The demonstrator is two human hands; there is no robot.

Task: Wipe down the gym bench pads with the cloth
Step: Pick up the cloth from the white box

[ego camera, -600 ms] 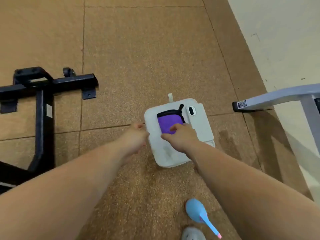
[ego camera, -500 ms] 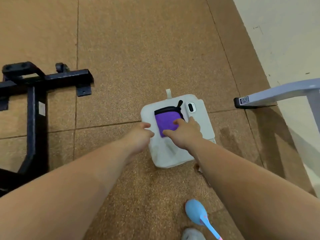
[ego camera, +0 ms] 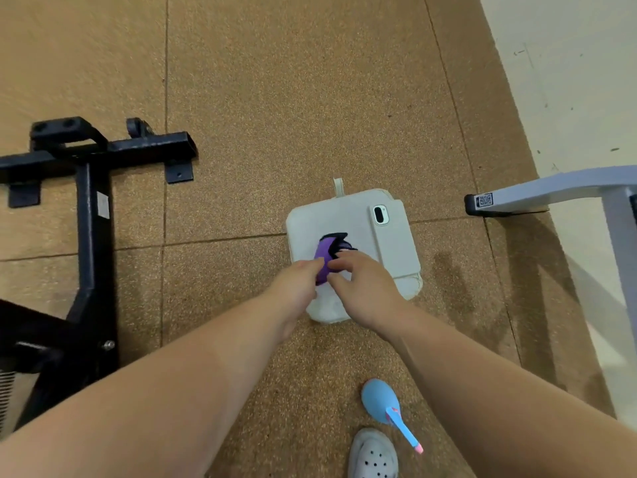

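The cork-coloured tiled floor (ego camera: 310, 98) fills the view and carries everything. At its left edge stands a black steel frame (ego camera: 93, 215), which is probably the foot of a bench, though no bench pad is in view. At the right edge, a grey machine leg (ego camera: 551, 191) reaches in beside the wall.

Between them, straight ahead of the person, a white cushion (ego camera: 344, 215) lies flat on the floor. A white phone (ego camera: 393, 236) lies camera-up along its right edge. Nearer the person, a blue spray bottle (ego camera: 379, 400) and a grey clog (ego camera: 374, 453) sit at the bottom edge of the view.

The cloth (ego camera: 324, 257), purple with black trim, is on the cushion just left of its middle, apart from the phone. It is bunched and partly raised. Its long axis runs away from the person, with the black-trimmed end farthest off.

Both hands meet at its near end. The left hand (ego camera: 296, 284) pinches the left near edge between thumb and fingers. The right hand (ego camera: 362, 288) has curled fingers and appears to nip the right side beside the trim.

Neither hand is clearly nearer, as each has one side of the cloth. The cloth is secured but no wiping has begun. The coming move is likely a lift straight up and a carry left towards the black frame.
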